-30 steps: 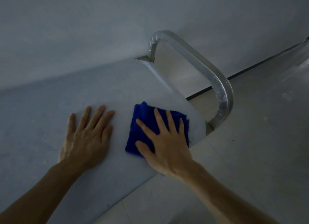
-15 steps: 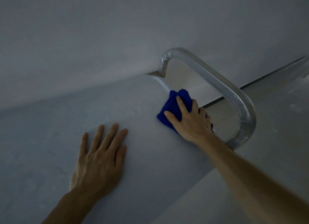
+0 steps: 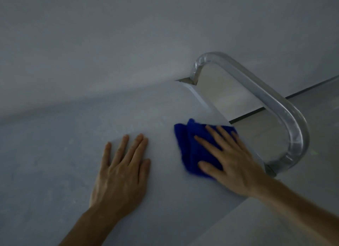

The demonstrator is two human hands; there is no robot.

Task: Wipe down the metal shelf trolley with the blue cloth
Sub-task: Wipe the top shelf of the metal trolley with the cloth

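Observation:
The trolley's flat grey metal top shelf (image 3: pixel 156 115) fills the lower left of the view. Its curved tubular handle (image 3: pixel 286 117) rises at the right end. A folded blue cloth (image 3: pixel 190 144) lies on the shelf near that end. My right hand (image 3: pixel 233 159) presses flat on the cloth with fingers spread, covering its right part. My left hand (image 3: pixel 122 172) rests flat on the bare shelf to the left of the cloth, a short gap apart, holding nothing.
A plain grey wall (image 3: pixel 128 44) stands right behind the shelf. Pale floor (image 3: pixel 311 172) shows to the right and below the shelf's edge, with a dark line (image 3: pixel 311 88) running across it behind the handle.
My right hand has slid the cloth back from the shelf's far corner by the handle toward me, now lying flat again. My left hand has stayed planted on the shelf.

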